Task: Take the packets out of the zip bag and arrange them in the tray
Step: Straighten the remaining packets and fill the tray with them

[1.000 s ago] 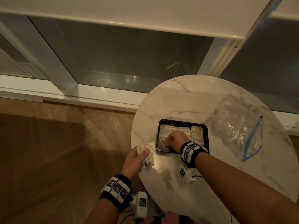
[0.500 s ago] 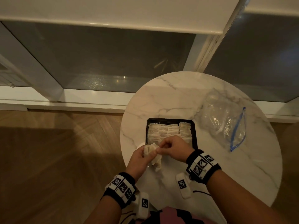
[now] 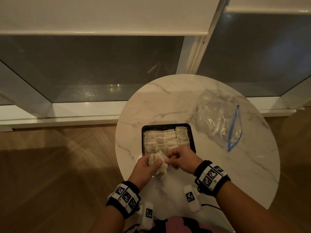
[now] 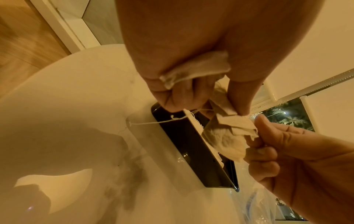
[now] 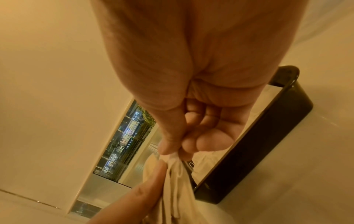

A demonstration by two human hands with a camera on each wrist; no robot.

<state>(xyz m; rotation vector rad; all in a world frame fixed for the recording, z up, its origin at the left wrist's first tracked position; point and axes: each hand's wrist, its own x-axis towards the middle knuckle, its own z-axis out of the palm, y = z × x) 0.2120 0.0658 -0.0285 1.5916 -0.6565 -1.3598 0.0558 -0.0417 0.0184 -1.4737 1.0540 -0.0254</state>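
The left hand grips a bunch of packets; the right hand pinches one. Draw it free slowly, minding tangled strings, then lay it in the tray.

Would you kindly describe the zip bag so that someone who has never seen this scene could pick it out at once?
Start at the round marble table in front of the window. To the right of the black tray filled with pale packets lies the zip bag, flat and crumpled on the tabletop, apart from the tray and both hands. It is the only see-through thing there, and a blue zip strip runs along its right edge.
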